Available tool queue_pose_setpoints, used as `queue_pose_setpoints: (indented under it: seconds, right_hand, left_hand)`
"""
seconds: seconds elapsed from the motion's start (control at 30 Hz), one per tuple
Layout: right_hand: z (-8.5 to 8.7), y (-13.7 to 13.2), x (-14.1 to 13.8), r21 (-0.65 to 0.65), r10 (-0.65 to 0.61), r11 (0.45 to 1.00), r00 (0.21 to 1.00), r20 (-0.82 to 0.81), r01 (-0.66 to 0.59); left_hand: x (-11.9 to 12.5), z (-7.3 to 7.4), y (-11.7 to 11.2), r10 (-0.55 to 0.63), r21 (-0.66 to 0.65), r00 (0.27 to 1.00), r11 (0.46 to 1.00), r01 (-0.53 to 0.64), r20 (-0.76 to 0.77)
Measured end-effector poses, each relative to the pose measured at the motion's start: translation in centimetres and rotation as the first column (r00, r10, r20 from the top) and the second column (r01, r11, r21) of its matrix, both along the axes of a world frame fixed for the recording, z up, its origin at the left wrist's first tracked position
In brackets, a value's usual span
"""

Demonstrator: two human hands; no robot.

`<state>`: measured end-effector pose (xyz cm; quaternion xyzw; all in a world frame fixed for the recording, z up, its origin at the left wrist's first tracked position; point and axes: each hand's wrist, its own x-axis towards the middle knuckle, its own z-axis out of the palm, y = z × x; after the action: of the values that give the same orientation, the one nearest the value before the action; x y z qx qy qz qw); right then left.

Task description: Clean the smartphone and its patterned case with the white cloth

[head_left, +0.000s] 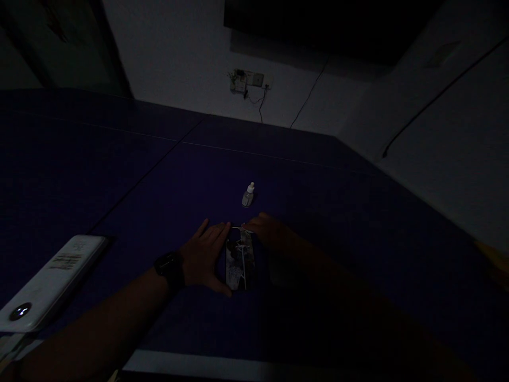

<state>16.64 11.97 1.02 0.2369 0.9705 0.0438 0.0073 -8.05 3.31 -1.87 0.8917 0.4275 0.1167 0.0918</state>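
Observation:
A flat, phone-sized rectangle (237,265) with a dark picture and white branching lines lies on the purple tabletop. My left hand (204,254), a dark watch on its wrist, rests flat with fingers spread along the rectangle's left side; the thumb touches near its lower left corner. At the upper right corner, the fingers of my right hand (265,229) are bent together; dim light hides what they pinch, if anything. Just beyond both hands stands a small clear dropper bottle (247,198) with a white cap.
On the left lies a long white device (59,276) with a round shiny button. The purple table (151,212) reaches a white wall with a socket panel (254,79) and hanging cables. A dark screen (318,26) hangs above. The room is very dim.

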Motion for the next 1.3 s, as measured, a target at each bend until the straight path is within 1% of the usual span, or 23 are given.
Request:
queue_pose_setpoints:
  seconds: [0.13,0.23,0.3,0.37,0.43,0.53,0.6,0.67,0.7,0.73,0.83,0.93,1.07,1.3]
  right_hand:
    - [-0.7,-1.0,1.2,0.045,0.057,0.998,0.995,-0.077,-0.054]
    - [-1.2,-2.8,2.2,0.050,0.102,0.994,0.985,-0.138,-0.096]
    - [-1.3,-4.5,2.6,0.034,0.151,0.988,0.971,-0.188,-0.147]
    - [-1.4,-6.5,2.8,-0.019,0.220,0.974,0.957,-0.190,-0.227]
    - [-1.6,-8.6,2.9,-0.075,0.244,0.962,0.952,-0.186,-0.262]
    - [-2.0,-10.6,3.2,-0.170,0.171,0.964,0.964,-0.201,-0.206]
    - [-2.0,-10.6,3.3,-0.179,0.182,0.957,0.954,-0.238,-0.227]
    - [-1.8,-9.5,3.0,-0.135,0.219,0.955,0.936,-0.277,-0.264]
    - [-1.7,-8.6,2.7,-0.105,0.220,0.960,0.931,-0.292,-0.259]
    - [-1.5,-7.7,2.3,-0.085,0.206,0.968,0.940,-0.271,-0.236]
    - [-1.2,-5.3,0.7,-0.014,0.106,0.994,0.970,-0.220,-0.111]
    - [-1.1,-4.1,-0.7,0.010,0.057,0.998,0.981,-0.183,-0.057]
    - [-1.1,-4.2,-1.2,0.005,0.075,0.997,0.989,-0.131,-0.075]
    - [-1.2,-6.3,0.0,-0.023,0.169,0.984,0.974,-0.147,-0.175]
  left_hand:
    - [0.1,0.2,0.0,0.000,-0.018,1.000,1.000,0.001,0.011]
    - [0.2,0.2,-0.1,0.004,-0.013,0.999,1.000,-0.003,0.032]
    - [0.2,0.1,-0.1,0.009,-0.009,0.999,1.000,-0.009,0.037]
    - [0.2,0.1,-0.1,0.006,-0.007,1.000,1.000,-0.006,0.030]
    - [0.2,0.0,-0.1,0.002,0.003,1.000,1.000,-0.002,0.029]
    - [0.2,-0.1,-0.1,-0.005,0.027,0.999,1.000,0.003,0.043]
    - [0.1,0.0,-0.1,-0.011,0.030,0.999,1.000,0.009,0.043]
    - [0.1,0.0,-0.1,-0.011,0.016,1.000,1.000,0.011,0.026]
    - [0.1,0.0,-0.1,-0.009,0.010,1.000,1.000,0.009,0.018]
    - [0.1,0.1,-0.1,-0.006,0.005,1.000,1.000,0.006,0.012]
    - [0.1,0.1,-0.1,-0.004,-0.003,1.000,1.000,0.004,0.004]
    - [0.1,0.1,0.0,0.000,-0.008,1.000,1.000,0.000,-0.001]
    - [0.1,0.1,-0.1,0.001,0.002,1.000,1.000,-0.001,0.010]
    - [0.1,0.0,0.0,-0.001,0.008,1.000,1.000,0.001,0.007]
